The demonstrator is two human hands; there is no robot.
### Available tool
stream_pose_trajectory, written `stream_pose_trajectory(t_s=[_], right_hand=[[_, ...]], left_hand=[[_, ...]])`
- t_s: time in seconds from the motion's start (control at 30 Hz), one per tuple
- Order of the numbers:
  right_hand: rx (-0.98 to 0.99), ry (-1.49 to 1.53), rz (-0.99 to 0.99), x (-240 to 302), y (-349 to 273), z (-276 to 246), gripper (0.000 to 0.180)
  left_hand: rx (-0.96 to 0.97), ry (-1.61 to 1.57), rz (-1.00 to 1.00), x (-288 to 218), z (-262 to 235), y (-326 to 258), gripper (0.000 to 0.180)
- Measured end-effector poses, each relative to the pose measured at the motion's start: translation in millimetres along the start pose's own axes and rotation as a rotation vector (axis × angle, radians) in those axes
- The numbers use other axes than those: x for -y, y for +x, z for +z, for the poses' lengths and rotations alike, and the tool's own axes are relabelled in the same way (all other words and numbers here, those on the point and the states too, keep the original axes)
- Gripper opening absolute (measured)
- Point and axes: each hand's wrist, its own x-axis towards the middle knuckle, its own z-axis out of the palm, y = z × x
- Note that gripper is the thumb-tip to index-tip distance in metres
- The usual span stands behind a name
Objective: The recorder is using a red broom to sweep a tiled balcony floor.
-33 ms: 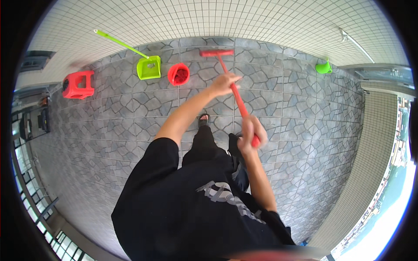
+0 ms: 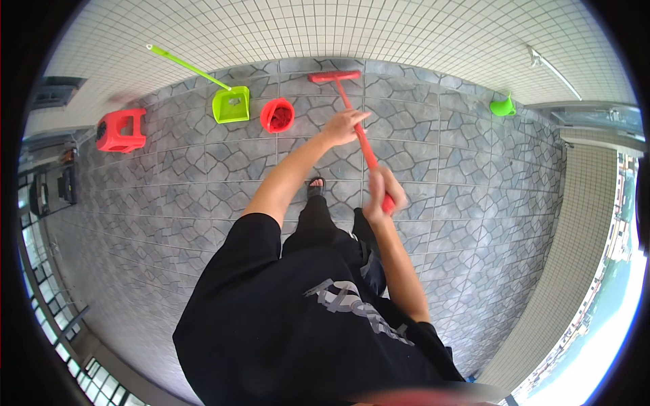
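Observation:
Both of my hands are on a red long-handled broom (image 2: 366,145), which slants away from me across the floor. Its wide, narrow red head (image 2: 335,76) is at the far side, near the foot of the tiled wall. Partway along the handle, my left hand (image 2: 344,128) grips it with some fingertips sticking out. My right hand (image 2: 384,193), slightly blurred, is wrapped round the near end, and the red tip shows below the fingers. I cannot make out the bristles or edge under the head.
Left of the broom stand a red bucket (image 2: 289,108) with dark red stuff inside, a lime-green dustpan (image 2: 230,116) with a long handle, and a red stool (image 2: 140,128). A green watering-can-like vessel (image 2: 503,107) stands far right. White tiled wall (image 2: 406,34) bounds the grey stone-pattern floor (image 2: 474,183).
The broom head has shifted slightly farther away and to the left, toward the wall. Both hands moved the same way with the handle, the right hand more than the left.

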Motion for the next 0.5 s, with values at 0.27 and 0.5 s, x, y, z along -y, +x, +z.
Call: stream_pose_trajectory(t_s=[0.27, 0.5], right_hand=[[0.023, 0.069, 0.128, -13.5, -6.6, 4.0, 0.024], [0.115, 0.028, 0.182, 74.6, -30.3, -138.8, 0.025]], left_hand=[[0.047, 0.016, -0.063, 5.1, 35.3, -48.7, 0.032], [0.230, -0.198, 0.079, -145.9, 123.2, -89.1, 0.047]])
